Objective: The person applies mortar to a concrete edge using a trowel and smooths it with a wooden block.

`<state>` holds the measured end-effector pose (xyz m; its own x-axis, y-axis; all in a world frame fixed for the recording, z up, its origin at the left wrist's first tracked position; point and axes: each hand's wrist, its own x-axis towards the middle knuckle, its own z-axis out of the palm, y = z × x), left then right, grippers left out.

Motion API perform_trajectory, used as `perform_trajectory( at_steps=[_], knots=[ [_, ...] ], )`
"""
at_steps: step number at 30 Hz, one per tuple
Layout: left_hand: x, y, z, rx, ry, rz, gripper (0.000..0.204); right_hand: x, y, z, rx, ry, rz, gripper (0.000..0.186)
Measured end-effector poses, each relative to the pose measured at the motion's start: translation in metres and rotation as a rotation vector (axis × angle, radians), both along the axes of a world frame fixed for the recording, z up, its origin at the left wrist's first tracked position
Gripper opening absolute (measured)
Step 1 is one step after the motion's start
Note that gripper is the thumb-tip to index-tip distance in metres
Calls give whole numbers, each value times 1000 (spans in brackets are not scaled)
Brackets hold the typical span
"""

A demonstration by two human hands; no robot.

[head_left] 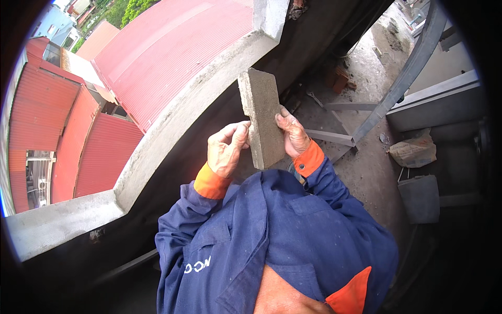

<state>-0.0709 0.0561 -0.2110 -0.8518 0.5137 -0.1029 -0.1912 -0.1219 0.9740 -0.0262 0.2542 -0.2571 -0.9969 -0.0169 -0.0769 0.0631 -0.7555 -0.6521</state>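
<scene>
A flat grey concrete block [265, 118] is held up in front of my chest, its long side nearly upright and tilted a little. A rough notch breaks its left edge. My left hand [228, 145] is closed at that edge, with thumb and forefinger pinched on the block beside the notch. On the other side, my right hand [293, 132] grips the right edge, thumb on the front face and the other fingers behind, mostly hidden. Both arms are bent, in dark blue sleeves with orange cuffs.
A concrete parapet [193, 91] curves along the left, with red metal roofs [178, 47] beyond it. At right stand a grey metal frame [366, 125], a crumpled sack [414, 150] and a grey container [421, 199]. Broken red bricks [341, 81] and a wrench [315, 98] lie on the dusty floor.
</scene>
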Motion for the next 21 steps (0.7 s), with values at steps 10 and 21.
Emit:
perform_trajectory(
  at_steps=[10, 21],
  knots=[
    [-64, -2, 28, -702, 1331, -143, 69, -36, -9, -1, -451, -12, 124, 45],
    [-121, -14, 30, -623, 1706, -31, 46, -71, -20, 26, -624, -99, 469, 54]
  ],
)
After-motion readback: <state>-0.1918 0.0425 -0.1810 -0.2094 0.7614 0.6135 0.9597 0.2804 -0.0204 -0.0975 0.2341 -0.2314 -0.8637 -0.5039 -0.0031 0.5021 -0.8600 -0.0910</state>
